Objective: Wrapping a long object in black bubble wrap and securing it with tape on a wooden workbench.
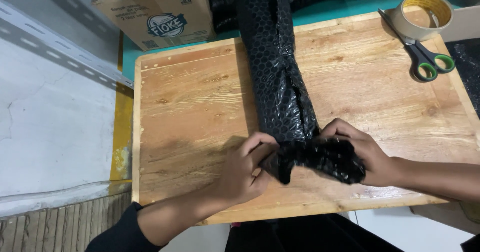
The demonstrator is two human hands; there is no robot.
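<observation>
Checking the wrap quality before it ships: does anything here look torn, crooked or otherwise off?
Yes. The black bubble wrap shows a ragged lengthwise split along its right side, partway up the roll. Its near end is bunched between the left hand and right hand. The scissors and tape roll lie tidily aside.

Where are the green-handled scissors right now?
In the head view, the green-handled scissors lie at the far right corner of the wooden board, blades touching the roll of tan tape.
</observation>
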